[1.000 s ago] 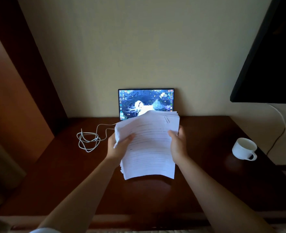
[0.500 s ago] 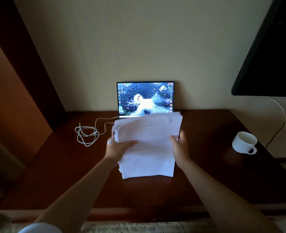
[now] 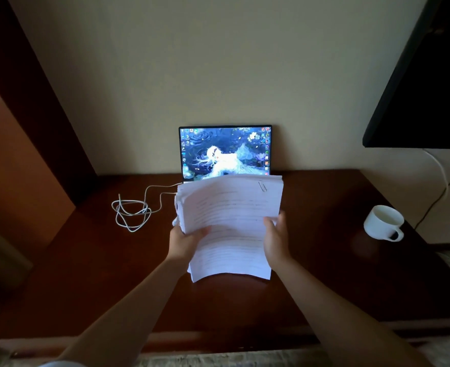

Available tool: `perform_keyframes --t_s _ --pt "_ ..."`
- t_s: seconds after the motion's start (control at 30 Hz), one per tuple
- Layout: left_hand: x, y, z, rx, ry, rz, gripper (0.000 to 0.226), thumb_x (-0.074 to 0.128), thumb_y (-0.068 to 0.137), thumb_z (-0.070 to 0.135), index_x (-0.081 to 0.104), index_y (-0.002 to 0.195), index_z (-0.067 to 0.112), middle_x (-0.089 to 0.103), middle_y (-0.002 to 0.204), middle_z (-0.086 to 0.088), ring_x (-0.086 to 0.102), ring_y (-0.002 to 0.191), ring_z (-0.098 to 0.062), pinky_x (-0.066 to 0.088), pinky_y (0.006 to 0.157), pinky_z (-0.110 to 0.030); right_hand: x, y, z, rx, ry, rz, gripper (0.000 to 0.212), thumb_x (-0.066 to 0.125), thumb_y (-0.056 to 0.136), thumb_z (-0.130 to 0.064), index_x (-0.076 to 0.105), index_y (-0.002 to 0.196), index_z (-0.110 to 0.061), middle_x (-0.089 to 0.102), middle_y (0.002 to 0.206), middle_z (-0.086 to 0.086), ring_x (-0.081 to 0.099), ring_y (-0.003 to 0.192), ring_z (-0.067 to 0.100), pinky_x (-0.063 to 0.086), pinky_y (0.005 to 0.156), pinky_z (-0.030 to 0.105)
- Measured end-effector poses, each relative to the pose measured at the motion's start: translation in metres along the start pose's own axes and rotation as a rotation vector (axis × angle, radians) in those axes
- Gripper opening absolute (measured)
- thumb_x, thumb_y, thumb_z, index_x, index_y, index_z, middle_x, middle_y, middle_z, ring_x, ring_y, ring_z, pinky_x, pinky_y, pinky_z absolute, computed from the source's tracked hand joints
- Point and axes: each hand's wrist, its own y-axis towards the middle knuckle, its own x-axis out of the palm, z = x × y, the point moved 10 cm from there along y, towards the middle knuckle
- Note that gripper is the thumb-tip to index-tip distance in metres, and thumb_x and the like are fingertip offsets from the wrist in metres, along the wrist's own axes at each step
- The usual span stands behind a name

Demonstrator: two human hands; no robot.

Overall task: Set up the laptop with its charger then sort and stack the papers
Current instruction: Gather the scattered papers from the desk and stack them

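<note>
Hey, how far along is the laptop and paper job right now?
Done, it seems: the laptop is open with its screen lit, and a white charger cable runs to its left side. In hand: the left hand and right hand grip the stack of papers above the desk. Left: sorting the sheets and setting the stack down.

dim room, plain cream painted wall [image 3: 218, 62], dark reddish-brown glossy wooden surface [image 3: 311, 274] against it, dark brown wooden panel [image 3: 33, 88] at left, black flat wall-mounted screen [image 3: 427, 96] upper right, pale floor strip [image 3: 218, 360] along bottom edge
</note>
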Motion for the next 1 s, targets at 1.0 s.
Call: perform_keyframes --t_s 1.0 --pt "-0.003 -0.003 -0.009 -0.05 0.044 0.058 0.053 0.09 0.058 0.013 0.062 0.103 0.008 0.067 0.095 -0.004 0.066 0.086 -0.017 0.054 0.062 -0.028 -0.007 -0.018 0.022 0.091 0.074 0.179 0.022 0.044 0.086 0.007 0.046 0.09 -0.014 0.051 0.087 -0.007 0.049 0.081 0.01 0.036 0.079 0.026"
